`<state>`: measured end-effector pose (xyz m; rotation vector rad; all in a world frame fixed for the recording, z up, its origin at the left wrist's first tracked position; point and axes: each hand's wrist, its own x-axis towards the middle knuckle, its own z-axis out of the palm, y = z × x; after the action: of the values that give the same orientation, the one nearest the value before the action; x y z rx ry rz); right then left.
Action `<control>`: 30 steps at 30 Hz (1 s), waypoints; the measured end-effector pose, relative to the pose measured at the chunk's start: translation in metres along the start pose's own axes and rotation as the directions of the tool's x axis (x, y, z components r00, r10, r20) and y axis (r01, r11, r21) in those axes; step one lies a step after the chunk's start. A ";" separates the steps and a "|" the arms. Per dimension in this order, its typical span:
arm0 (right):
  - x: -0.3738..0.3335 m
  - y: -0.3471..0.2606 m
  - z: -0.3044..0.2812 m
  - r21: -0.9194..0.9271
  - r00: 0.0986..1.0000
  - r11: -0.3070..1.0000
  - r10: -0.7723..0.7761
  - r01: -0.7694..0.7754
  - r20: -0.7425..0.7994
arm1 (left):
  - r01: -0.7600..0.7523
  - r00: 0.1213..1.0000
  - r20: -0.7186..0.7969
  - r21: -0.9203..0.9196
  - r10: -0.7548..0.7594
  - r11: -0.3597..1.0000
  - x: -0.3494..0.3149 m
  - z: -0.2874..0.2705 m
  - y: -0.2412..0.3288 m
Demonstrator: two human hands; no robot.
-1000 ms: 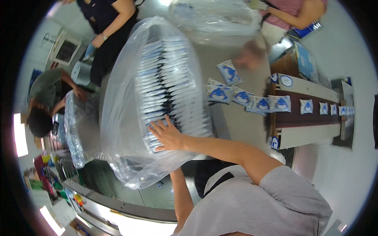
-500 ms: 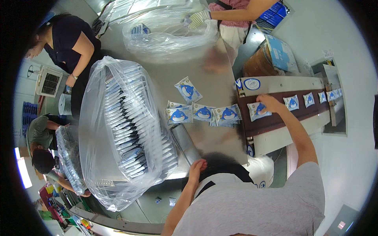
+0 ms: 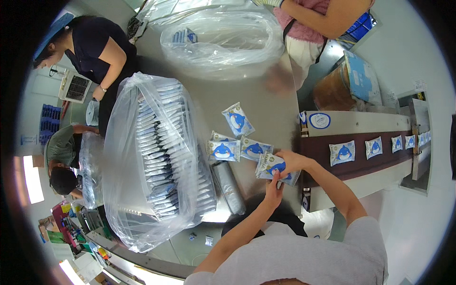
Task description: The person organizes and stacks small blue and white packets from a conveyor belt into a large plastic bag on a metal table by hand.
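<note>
At the right edge of the metal table (image 3: 256, 90), both my hands close on a small overlapping bunch of white-and-blue pillow packets (image 3: 273, 164), each printed with a blue whale. My right hand (image 3: 293, 163) grips the bunch from its far right side. From the near side my left hand (image 3: 273, 191) pinches it, thumb on top; its other fingers are partly hidden. Just left of the bunch lie a flat packet (image 3: 255, 149), another packet (image 3: 223, 151) overlapping one behind it, and a tilted packet (image 3: 238, 119) farther back.
A large clear bag (image 3: 118, 190) with rows of packets stands left, beside a grey roll (image 3: 229, 187). The brown conveyor belt (image 3: 316, 154) at right carries several spaced packets (image 3: 342, 153). Another clear bag (image 3: 228, 61) lies at the back near a gloved person (image 3: 308, 19); two other people are at left.
My right hand has brought a packet from the belt to the bunch at the table edge. My left hand has moved up and right from beside the grey roll onto the bunch.
</note>
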<state>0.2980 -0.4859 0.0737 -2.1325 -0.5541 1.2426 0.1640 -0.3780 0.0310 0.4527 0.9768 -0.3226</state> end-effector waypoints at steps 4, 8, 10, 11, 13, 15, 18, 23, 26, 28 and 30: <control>0.050 -0.011 -0.006 0.071 0.924 0.943 -0.299 0.324 -0.239 | -0.148 0.986 0.078 -0.023 0.150 0.989 0.028 -0.002 0.044; 0.099 -0.003 0.014 0.112 0.971 0.984 -0.113 0.139 -0.211 | -0.151 0.968 0.220 0.127 0.121 0.980 0.040 -0.020 0.089; 0.071 -0.055 0.014 -0.084 0.981 0.995 -0.070 0.055 -0.182 | -0.298 0.954 0.160 0.463 0.252 0.835 0.005 -0.060 0.103; 0.057 -0.075 0.010 -0.281 0.976 0.958 -0.004 -0.059 -0.218 | -0.347 0.924 0.170 0.751 0.343 0.562 -0.014 -0.066 0.110; 0.042 -0.072 0.017 -0.419 0.895 0.895 -0.053 -0.154 -0.442 | -0.712 0.685 0.510 0.622 0.521 0.326 -0.117 -0.021 0.163; 0.049 -0.073 0.031 -0.544 0.779 0.810 -0.191 -0.218 -0.597 | -0.709 0.411 0.743 0.625 0.528 -0.328 -0.197 -0.025 0.242; 0.079 -0.054 0.024 -0.480 0.733 0.798 -0.073 -0.364 -0.676 | -0.211 0.236 0.690 0.724 0.684 -0.657 -0.263 -0.033 0.337; 0.100 -0.122 -0.020 -0.065 0.656 0.998 -0.034 -0.022 -0.754 | 0.555 0.301 0.456 0.630 0.837 -0.543 -0.272 -0.104 0.452; 0.104 -0.225 0.001 -0.236 0.609 0.919 -0.387 0.316 -0.692 | 0.509 0.473 0.245 0.708 0.846 -0.490 -0.258 -0.167 0.501; 0.115 -0.315 0.033 -0.226 0.713 0.885 -0.462 0.407 -0.527 | 0.301 0.388 0.376 0.811 0.841 -0.502 -0.261 -0.184 0.513; 0.147 -0.356 0.069 -0.510 0.654 0.766 -0.621 0.391 -0.432 | 0.162 0.307 0.405 0.870 0.861 -0.466 -0.281 -0.143 0.520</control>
<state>0.2876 -0.1152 0.1973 -2.2553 -1.0872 0.1252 0.1517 0.1592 0.3168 2.8855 0.7974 0.2523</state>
